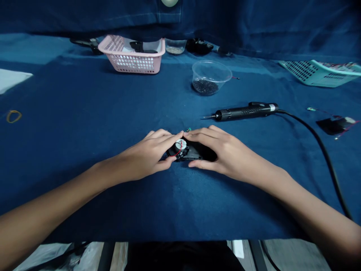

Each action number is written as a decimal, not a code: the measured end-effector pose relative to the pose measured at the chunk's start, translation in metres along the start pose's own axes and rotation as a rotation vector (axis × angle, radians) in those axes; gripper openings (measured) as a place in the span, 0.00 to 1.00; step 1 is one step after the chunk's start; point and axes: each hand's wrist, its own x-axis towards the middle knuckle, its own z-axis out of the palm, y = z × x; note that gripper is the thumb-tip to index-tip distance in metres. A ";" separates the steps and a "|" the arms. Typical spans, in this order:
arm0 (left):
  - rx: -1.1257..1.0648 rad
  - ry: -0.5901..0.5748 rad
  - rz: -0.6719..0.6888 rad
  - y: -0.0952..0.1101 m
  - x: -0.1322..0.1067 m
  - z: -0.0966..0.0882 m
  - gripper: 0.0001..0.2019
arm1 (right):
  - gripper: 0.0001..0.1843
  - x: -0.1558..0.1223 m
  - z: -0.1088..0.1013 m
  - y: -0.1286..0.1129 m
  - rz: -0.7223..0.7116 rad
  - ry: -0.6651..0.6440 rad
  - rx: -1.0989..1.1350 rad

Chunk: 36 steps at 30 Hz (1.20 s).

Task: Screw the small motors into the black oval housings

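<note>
Both of my hands are around a small black plastic housing (194, 153) on the blue cloth, near the table's front. A round silver motor-like part (181, 144) with a red wire sits on the housing's left side. My left hand (156, 150) grips the left end, thumb in front and fingers behind. My right hand (216, 148) holds the right end the same way, its thumb along the front edge. A small green circuit board (187, 130) shows just behind the fingertips. Fingers and palms hide much of the housing.
Behind the hands lies a black electric screwdriver (246, 111), its cable running down the right side. A clear tub of dark screws (207, 84), a pink basket (135, 62) and a teal basket (324, 75) stand farther back. Wired black parts (334, 125) lie right; a rubber band (13, 116) lies left.
</note>
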 end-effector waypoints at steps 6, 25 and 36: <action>0.005 -0.004 -0.004 0.003 0.001 -0.002 0.29 | 0.33 0.000 -0.001 0.000 0.013 -0.011 0.023; 0.065 0.065 -0.005 0.010 0.002 0.000 0.39 | 0.32 -0.001 -0.013 -0.008 0.117 -0.003 0.039; -0.063 0.076 -0.032 0.019 0.010 -0.002 0.29 | 0.19 -0.010 -0.047 0.047 0.886 0.396 0.549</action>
